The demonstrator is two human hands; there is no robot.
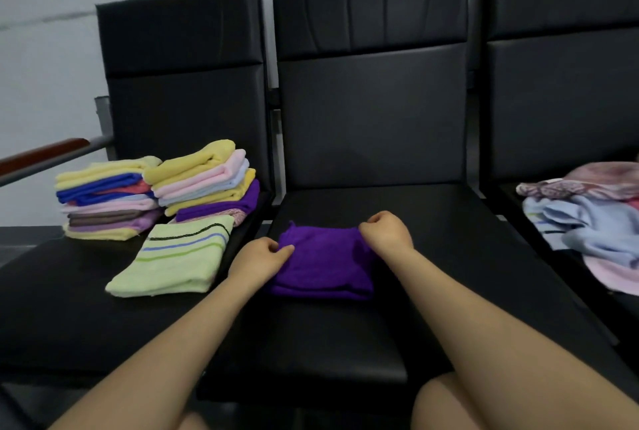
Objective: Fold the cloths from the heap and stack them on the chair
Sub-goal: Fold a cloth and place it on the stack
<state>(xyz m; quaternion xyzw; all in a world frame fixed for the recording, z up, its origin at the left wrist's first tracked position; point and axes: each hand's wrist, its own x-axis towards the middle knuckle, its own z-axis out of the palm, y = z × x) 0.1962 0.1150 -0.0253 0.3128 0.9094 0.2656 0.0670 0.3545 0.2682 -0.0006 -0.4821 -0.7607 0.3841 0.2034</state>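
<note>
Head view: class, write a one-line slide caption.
Both hands, left hand and right hand, pinch a purple cloth on the middle chair, beside folded stacks.

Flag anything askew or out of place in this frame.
Mostly tidy. The right-hand folded stack on the left chair leans, its layers stepped rather than squared. The green striped towel lies apart from both stacks. Both hands, left hand and right hand, pinch the purple cloth mid-fold.

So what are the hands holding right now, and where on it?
The purple cloth on the middle chair seat: the left hand pinches its far left corner, the right hand its far right corner.
</note>
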